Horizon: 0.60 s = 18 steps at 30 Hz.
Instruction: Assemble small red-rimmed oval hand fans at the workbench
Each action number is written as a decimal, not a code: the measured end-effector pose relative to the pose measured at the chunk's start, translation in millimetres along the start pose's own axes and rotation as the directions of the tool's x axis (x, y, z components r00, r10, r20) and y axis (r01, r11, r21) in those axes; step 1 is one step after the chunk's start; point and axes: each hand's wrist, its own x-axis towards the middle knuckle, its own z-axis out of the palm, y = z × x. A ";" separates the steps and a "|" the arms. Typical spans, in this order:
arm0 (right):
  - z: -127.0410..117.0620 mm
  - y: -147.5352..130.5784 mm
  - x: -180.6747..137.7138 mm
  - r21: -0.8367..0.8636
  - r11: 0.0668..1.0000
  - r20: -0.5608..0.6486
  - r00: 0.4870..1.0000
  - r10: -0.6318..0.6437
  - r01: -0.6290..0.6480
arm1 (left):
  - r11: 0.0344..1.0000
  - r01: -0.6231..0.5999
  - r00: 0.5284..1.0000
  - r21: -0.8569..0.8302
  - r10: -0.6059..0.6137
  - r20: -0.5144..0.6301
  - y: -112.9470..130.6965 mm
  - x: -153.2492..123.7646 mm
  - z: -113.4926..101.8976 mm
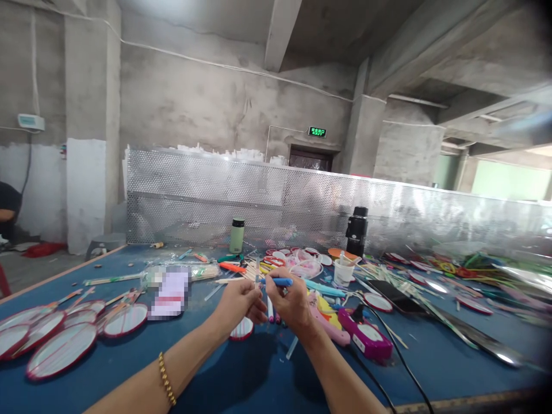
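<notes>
My right hand (292, 300) is closed around a blue marker (282, 282), held nearly level over the table. Close beside it, my left hand (241, 299) pinches a thin pale strip (257, 265) that stands upright between the two hands. The fingers partly hide where the marker meets the strip. Under my left hand lies a round white disc (241, 329) with a red rim. Several pens (271, 310) lie below the hands, partly covered by them. A translucent stick (292, 348) rests just under my right forearm.
Red-rimmed discs (62, 351) pile up on the left near a blurred package (170, 293). Behind stand a green bottle (237, 237) and a black flask (357, 233). To the right are a white cup (344, 272), a pink glue gun (330, 328), a purple device (366, 336) and cables (399, 351).
</notes>
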 end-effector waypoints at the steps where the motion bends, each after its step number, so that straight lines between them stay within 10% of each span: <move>1: 0.1 -0.4 0.3 0.002 1.000 -0.009 1.000 0.001 -0.001 | 1.000 0.005 1.000 0.000 -0.005 -0.002 0.3 -0.1 0.2; 18: 2.0 -2.7 2.6 0.003 1.000 -0.025 1.000 -0.014 0.014 | 0.999 0.004 1.000 0.043 -0.003 -0.027 1.5 -1.2 2.5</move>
